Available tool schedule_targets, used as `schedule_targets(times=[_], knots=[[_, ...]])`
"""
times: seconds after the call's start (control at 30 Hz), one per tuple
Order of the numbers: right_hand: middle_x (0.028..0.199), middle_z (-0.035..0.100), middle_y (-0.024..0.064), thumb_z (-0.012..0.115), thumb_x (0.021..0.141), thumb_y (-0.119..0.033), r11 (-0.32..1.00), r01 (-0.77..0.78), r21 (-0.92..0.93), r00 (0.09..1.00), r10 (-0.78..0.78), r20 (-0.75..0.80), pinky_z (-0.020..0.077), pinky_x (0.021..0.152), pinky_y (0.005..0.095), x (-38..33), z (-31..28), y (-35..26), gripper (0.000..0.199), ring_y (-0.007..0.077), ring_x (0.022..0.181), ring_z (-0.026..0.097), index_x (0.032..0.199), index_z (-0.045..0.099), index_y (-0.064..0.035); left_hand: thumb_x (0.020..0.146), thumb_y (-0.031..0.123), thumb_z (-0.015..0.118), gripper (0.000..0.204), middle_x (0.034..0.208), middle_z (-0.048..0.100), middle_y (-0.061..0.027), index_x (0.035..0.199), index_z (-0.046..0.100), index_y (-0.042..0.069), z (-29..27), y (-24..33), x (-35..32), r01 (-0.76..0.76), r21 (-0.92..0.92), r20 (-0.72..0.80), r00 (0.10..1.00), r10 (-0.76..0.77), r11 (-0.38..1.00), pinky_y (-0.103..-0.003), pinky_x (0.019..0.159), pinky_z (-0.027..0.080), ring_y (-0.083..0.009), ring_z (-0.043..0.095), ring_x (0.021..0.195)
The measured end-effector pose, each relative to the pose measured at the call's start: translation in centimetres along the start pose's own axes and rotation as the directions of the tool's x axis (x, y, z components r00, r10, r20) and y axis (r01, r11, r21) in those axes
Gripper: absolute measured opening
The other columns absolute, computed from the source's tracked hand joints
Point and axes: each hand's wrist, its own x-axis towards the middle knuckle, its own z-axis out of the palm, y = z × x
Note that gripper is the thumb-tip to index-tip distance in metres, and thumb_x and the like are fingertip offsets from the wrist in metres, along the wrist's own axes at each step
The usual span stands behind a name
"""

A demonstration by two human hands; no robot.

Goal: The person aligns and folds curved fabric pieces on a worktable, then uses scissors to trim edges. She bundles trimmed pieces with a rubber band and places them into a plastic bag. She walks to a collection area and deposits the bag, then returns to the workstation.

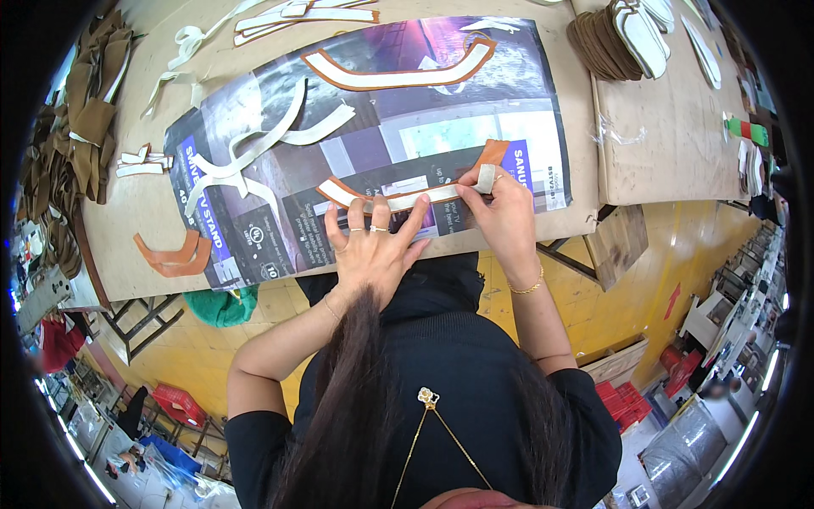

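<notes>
A curved brown leather piece [493, 153] lies near the front edge of a printed cardboard sheet, with a white strip [442, 194] along it. My left hand [370, 248] is spread over the left part of both, fingertips pressing down on them. At the right end, my right hand [500, 214] pinches the strip's free end, which stands up off the leather. Just beyond lies another curved leather piece [320, 73] with white strip along its whole length. Loose white strips [248, 154] cross each other to the left.
The cardboard sheet [356, 123] covers the middle of the table [140, 233]. Bare brown leather pieces [176, 254] sit at its left corner. Stacked brown and white pieces [607, 44] stand at the far right; a brown heap [89, 127] lies far left. A green-and-red object [746, 131] is at the right edge.
</notes>
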Motion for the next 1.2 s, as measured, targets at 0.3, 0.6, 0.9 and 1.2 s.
schedule_targets(times=[0.3, 0.6, 0.9, 1.2], knots=[[0.082, 0.065, 0.0145, 0.068, 0.081, -0.004, 0.995, 0.087, -0.052, 0.996, -0.088, -0.016, 0.0505, 0.066, 0.0373, 0.1, 0.1, 0.1, 0.009, 0.0304, 0.072, 0.064, 0.087, 0.065, 0.0022, 0.079, 0.028, 0.074, 0.084, 0.154, 0.026, -0.0193, 0.145, 0.031, -0.002, 2.4, 3.2, 1.3, -0.184, -0.466, -0.066, 0.983, 0.173, 0.866, -0.051, 0.115, 0.02, -0.0359, 0.021, 0.144], [0.082, 0.065, 0.0144, 0.068, 0.081, -0.004, 0.994, 0.096, -0.06, 0.995, -0.098, -0.033, 0.0507, 0.066, 0.0371, 0.1, 0.1, 0.5, 0.009, 0.0296, 0.072, 0.064, 0.088, 0.066, 0.0016, 0.082, 0.032, 0.071, 0.077, 0.152, 0.029, -0.0196, 0.145, 0.037, 0.005, 2.5, 2.8, 0.9, -0.238, -0.364, -0.048, 0.97, 0.237, 0.9, -0.05, 0.115, 0.022, -0.034, 0.026, 0.143], [0.075, 0.066, 0.0036, 0.074, 0.084, -0.012, 0.996, -0.084, 0.015, 0.996, 0.084, -0.003, 0.0481, 0.062, 0.022, 2.3, -3.8, 2.0, 0.019, 0.0061, 0.067, 0.058, 0.094, 0.068, 0.003, 0.08, 0.045, 0.07, 0.082, 0.147, 0.035, -0.0175, 0.145, 0.038, 0.008, 3.1, 4.1, 1.7, -0.208, -0.198, -0.114, 0.975, 0.188, 0.958, -0.054, 0.11, 0.026, -0.0336, 0.031, 0.137], [0.078, 0.063, 0.0053, 0.072, 0.084, -0.009, 1.0, 0.021, -0.02, 1.0, -0.021, -0.006, 0.0463, 0.059, 0.0239, 2.9, -3.4, 2.3, 0.017, 0.0082, 0.065, 0.056, 0.095, 0.067, 0.0039, 0.079, 0.054, 0.067, 0.084, 0.138, 0.04, -0.0155, 0.143, 0.04, 0.007, 3.4, 4.9, 2.3, -0.169, -0.115, -0.105, 0.982, 0.157, 0.979, -0.056, 0.105, 0.026, -0.0326, 0.032, 0.131]])
